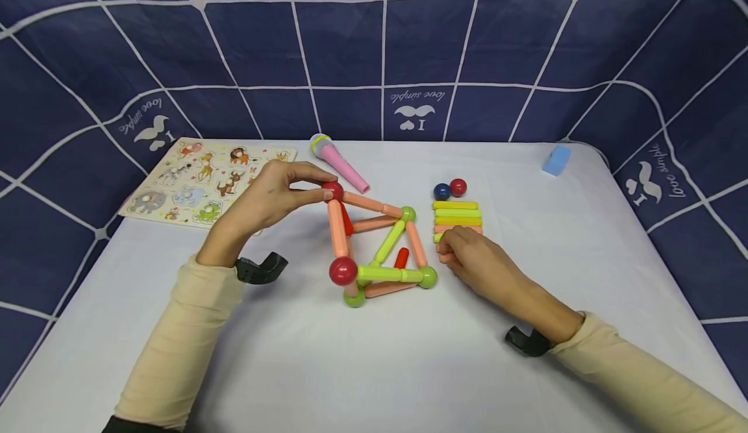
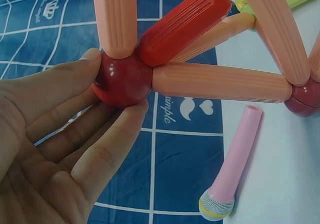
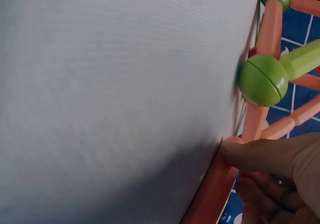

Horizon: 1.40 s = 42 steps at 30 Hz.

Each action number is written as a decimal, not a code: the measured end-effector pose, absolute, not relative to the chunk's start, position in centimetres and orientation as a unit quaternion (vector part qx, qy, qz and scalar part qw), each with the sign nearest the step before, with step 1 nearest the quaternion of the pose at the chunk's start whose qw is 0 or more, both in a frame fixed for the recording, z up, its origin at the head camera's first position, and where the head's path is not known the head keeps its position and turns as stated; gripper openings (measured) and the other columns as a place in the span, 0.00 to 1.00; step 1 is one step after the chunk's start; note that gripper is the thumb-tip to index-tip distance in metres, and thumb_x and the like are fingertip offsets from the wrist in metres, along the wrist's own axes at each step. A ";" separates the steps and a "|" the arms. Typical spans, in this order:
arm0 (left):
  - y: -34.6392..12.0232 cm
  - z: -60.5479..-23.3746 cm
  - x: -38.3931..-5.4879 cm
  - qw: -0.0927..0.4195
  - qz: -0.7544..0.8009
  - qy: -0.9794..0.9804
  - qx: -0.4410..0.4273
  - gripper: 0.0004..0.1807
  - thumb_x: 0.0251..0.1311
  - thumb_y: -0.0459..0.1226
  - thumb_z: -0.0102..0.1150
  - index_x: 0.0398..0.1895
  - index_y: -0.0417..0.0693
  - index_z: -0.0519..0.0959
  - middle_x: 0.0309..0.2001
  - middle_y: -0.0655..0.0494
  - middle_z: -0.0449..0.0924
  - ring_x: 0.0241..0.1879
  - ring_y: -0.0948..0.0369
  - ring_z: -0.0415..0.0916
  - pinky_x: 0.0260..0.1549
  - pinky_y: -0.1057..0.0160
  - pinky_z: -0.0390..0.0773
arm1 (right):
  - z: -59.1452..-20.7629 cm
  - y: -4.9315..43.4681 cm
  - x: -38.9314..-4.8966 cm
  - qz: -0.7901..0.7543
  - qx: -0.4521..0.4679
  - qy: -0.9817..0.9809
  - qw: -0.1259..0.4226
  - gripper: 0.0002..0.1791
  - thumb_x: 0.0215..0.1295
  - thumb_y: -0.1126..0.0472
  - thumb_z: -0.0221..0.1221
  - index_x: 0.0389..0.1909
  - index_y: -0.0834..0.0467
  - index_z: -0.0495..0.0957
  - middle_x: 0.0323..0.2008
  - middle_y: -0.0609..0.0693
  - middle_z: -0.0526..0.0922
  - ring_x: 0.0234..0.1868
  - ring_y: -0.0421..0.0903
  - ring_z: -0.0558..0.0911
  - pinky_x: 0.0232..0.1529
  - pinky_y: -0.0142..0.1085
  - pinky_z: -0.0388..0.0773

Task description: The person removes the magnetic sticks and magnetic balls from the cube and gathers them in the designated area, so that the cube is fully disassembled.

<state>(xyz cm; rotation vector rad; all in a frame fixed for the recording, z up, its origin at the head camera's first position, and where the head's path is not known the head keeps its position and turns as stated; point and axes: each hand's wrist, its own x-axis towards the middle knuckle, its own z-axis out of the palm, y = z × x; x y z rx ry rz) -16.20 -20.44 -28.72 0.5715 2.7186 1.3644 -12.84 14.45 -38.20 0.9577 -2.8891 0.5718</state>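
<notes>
A frame of magnetic sticks and balls point(image 1: 380, 274) stands on the table, with red balls on its left side and green balls at its other corners. My left hand point(image 1: 271, 193) pinches the upper left red ball point(image 2: 122, 79) between thumb and fingers. Orange sticks and a red stick point(image 2: 185, 27) join that ball. To the right of the frame, my right hand point(image 1: 482, 264) is at the near end of a row of yellow, green and orange sticks point(image 1: 457, 206). Its thumb and curled fingers grip the end of an orange stick point(image 3: 212, 189), partly hidden by the hand.
Behind the row of sticks lie a blue ball point(image 1: 441, 191) and a red ball point(image 1: 458, 187). A pink toy microphone point(image 1: 345, 167) lies behind the frame. An animal puzzle board point(image 1: 169, 189) is at the back left, a blue block point(image 1: 557, 160) at the back right.
</notes>
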 end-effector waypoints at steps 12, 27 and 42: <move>-20.6 -28.8 -16.3 0.023 0.444 0.876 0.187 0.14 0.58 0.35 0.69 0.48 0.43 0.85 0.46 0.51 0.85 0.53 0.56 0.76 0.53 0.50 0.74 | -36.9 13.6 -13.4 0.212 0.295 -0.932 -0.009 0.06 0.56 0.69 0.66 0.34 0.57 0.80 0.31 0.46 0.75 0.32 0.42 0.74 0.32 0.34 0.76; -20.4 -28.8 -16.3 0.024 0.445 0.874 0.192 0.14 0.59 0.36 0.69 0.48 0.43 0.85 0.46 0.50 0.85 0.53 0.56 0.76 0.55 0.49 0.73 | -33.4 4.9 -15.6 0.466 0.285 -0.814 -0.201 0.21 0.71 0.55 0.57 0.62 0.55 0.76 0.53 0.45 0.82 0.37 0.47 0.80 0.34 0.33 0.76; -20.5 -28.8 -16.4 0.025 0.448 0.871 0.202 0.14 0.58 0.35 0.69 0.48 0.42 0.85 0.46 0.51 0.85 0.52 0.57 0.77 0.54 0.50 0.74 | -33.2 2.3 -15.8 0.418 0.329 -0.837 -0.129 0.21 0.67 0.61 0.62 0.59 0.62 0.75 0.43 0.50 0.84 0.43 0.42 0.82 0.45 0.31 0.79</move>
